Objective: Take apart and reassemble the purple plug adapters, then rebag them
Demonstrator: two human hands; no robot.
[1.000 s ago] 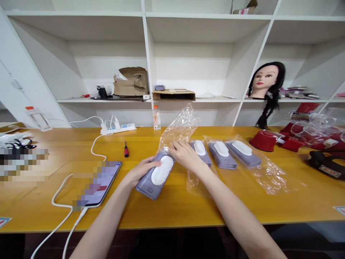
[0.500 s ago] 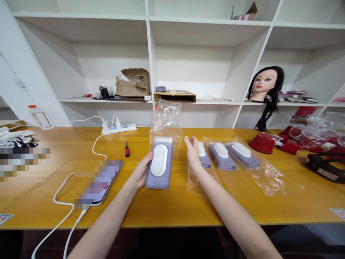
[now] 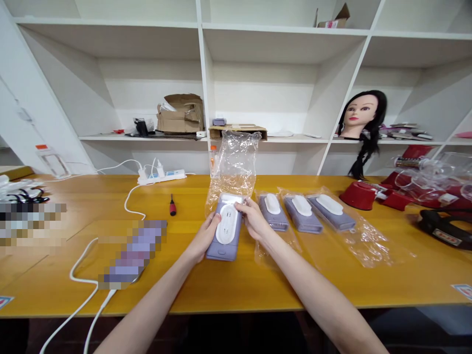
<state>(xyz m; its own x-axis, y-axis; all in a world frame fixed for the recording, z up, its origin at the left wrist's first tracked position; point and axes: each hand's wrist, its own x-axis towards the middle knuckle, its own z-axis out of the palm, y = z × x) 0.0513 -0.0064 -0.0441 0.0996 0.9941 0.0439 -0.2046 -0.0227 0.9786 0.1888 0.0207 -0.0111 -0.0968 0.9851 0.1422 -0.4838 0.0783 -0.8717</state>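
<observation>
A grey-purple rectangular device (image 3: 226,227) with a white oval panel on its face is held tilted above the table. My left hand (image 3: 205,234) is closed on its left side, with the thumb on the front. My right hand (image 3: 255,219) grips the upper right edge, its thumb near the white oval. A crumpled clear plastic bag (image 3: 238,160) stands up behind the device's top end. Right of my hands lie three similar devices, the nearest device (image 3: 273,216), a middle device (image 3: 303,216) and a far device (image 3: 331,212), all on clear plastic. My fingers behind the held device are hidden.
On the left lie a phone (image 3: 138,250) with a white cable and a small red-black screwdriver (image 3: 172,205). A power strip (image 3: 162,177) sits at the back. Red cup-like parts (image 3: 358,195) and a black ring-shaped object (image 3: 442,227) occupy the right side.
My right hand has moved left and taken hold of the device's right side. The device has shifted slightly right, and its white oval now shows small dark slots.
</observation>
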